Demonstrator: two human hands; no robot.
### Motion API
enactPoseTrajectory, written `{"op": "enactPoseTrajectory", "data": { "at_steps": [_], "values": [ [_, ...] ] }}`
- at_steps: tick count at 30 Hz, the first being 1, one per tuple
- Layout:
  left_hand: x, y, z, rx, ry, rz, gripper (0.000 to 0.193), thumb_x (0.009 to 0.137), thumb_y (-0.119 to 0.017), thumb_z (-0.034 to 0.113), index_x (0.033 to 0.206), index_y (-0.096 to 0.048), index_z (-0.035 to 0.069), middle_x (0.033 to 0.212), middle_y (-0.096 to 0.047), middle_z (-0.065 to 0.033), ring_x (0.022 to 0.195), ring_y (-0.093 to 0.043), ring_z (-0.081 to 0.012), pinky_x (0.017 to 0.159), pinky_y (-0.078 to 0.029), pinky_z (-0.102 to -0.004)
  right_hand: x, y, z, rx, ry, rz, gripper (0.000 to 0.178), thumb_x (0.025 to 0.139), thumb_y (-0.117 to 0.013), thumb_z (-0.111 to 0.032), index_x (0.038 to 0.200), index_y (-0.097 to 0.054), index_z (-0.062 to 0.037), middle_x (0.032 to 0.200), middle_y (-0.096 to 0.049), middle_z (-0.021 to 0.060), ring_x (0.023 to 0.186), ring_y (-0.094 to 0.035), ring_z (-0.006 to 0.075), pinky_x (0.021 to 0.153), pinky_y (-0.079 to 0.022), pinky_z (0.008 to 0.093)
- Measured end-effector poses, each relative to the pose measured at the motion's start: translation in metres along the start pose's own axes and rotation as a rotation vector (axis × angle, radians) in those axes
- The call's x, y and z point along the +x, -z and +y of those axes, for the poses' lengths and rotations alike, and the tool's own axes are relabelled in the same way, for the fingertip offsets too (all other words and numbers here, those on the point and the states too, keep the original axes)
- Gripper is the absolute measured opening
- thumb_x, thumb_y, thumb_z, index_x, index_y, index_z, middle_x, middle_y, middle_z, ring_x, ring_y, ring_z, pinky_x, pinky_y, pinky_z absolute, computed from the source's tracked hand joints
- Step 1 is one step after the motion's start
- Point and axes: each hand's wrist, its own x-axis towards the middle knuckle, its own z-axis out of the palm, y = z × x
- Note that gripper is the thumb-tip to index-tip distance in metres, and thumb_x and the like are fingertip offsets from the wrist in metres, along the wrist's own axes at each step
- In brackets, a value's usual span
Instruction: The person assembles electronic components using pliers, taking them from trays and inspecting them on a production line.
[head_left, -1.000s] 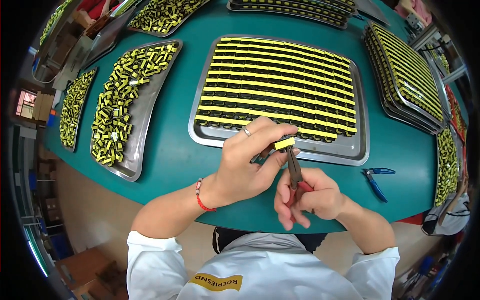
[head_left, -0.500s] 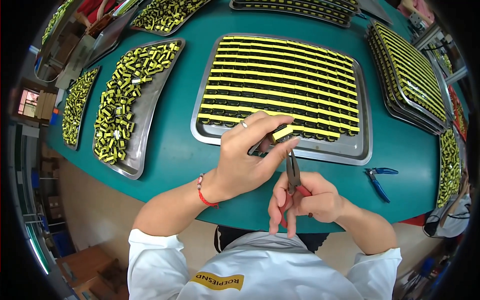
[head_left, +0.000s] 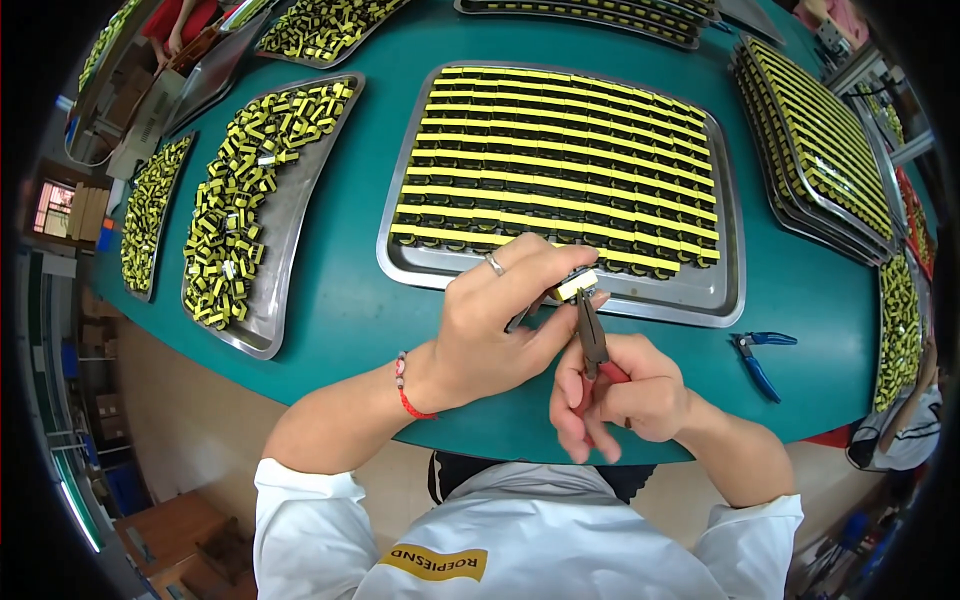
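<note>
**Pliers right on the small part!**

Here's the left hand, fingertips clamped on the yellow-topped part by the near edge of the tray of neat rows. The right hand, close beside it, wraps the pliers' red handles, tips at the part. Toward the bench's near right corner lie blue cutters.

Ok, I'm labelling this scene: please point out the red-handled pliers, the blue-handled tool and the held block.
Red-handled pliers (head_left: 593, 343): head view, on the dark metal nose.
Blue-handled tool (head_left: 758, 374): head view, on its lower handle.
Held block (head_left: 575, 288): head view, on its yellow face.
</note>
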Motion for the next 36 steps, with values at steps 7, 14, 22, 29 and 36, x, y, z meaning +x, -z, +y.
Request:
{"op": "enactPoseTrajectory", "data": {
  "at_steps": [7, 14, 22, 29, 36],
  "values": [
    [0.001, 0.002, 0.002, -0.039, 0.04, -0.019, 0.036, 0.074, -0.075, -0.008, 0.109, -0.068, -0.003, 0.08, -0.063, -0.0081, 0.064, -0.056, -0.0129, 0.048, -0.039, -0.0238, 0.002, 0.003, -0.005, -0.045, -0.021, -0.024, 0.036, 0.066, -0.039, 0.011, 0.099, -0.047, 0.0031, 0.083, -0.062, 0.0217, 0.068, -0.069, 0.0338, 0.042, -0.052, 0.0307],
    [0.0, 0.005, 0.003, -0.08, 0.163, 0.005, 0.032, 0.078, -0.076, -0.004, 0.11, -0.068, -0.004, 0.084, -0.064, -0.007, 0.066, -0.055, -0.0083, 0.049, -0.041, -0.0189, -0.001, -0.001, -0.005, 0.07, -0.008, -0.088, 0.04, 0.068, -0.039, 0.012, 0.106, -0.047, 0.0038, 0.096, -0.06, 0.0219, 0.086, -0.07, 0.0377, 0.059, -0.062, 0.0385],
    [0.001, 0.003, 0.003, -0.047, 0.071, -0.023, 0.037, 0.075, -0.076, -0.007, 0.11, -0.067, -0.003, 0.082, -0.063, -0.0081, 0.066, -0.056, -0.0118, 0.048, -0.041, -0.0222, 0.0, -0.001, -0.007, 0.042, -0.013, -0.005, 0.039, 0.067, -0.038, 0.012, 0.104, -0.047, 0.0034, 0.088, -0.061, 0.0197, 0.074, -0.069, 0.0324, 0.047, -0.057, 0.0326],
    [0.003, 0.002, 0.003, -0.094, 0.087, -0.038, 0.038, 0.074, -0.072, -0.011, 0.111, -0.067, -0.003, 0.081, -0.063, -0.0084, 0.065, -0.057, -0.0114, 0.048, -0.041, -0.0222, -0.003, -0.002, -0.009, -0.092, -0.014, 0.12, 0.034, 0.066, -0.038, 0.013, 0.096, -0.048, 0.0038, 0.079, -0.061, 0.0213, 0.059, -0.064, 0.028, 0.034, -0.041, 0.0279],
    [0.001, 0.007, 0.01, -0.108, 0.306, -0.072, 0.028, 0.083, -0.071, 0.0, 0.111, -0.067, -0.004, 0.085, -0.064, -0.0053, 0.064, -0.053, -0.0049, 0.051, -0.039, -0.0194, -0.001, -0.007, -0.013, -0.161, 0.112, 0.106, 0.025, 0.077, -0.052, 0.005, 0.102, -0.05, 0.0017, 0.078, -0.06, 0.0155, 0.063, -0.064, 0.0232, 0.048, -0.046, 0.0254]
  ]
}}
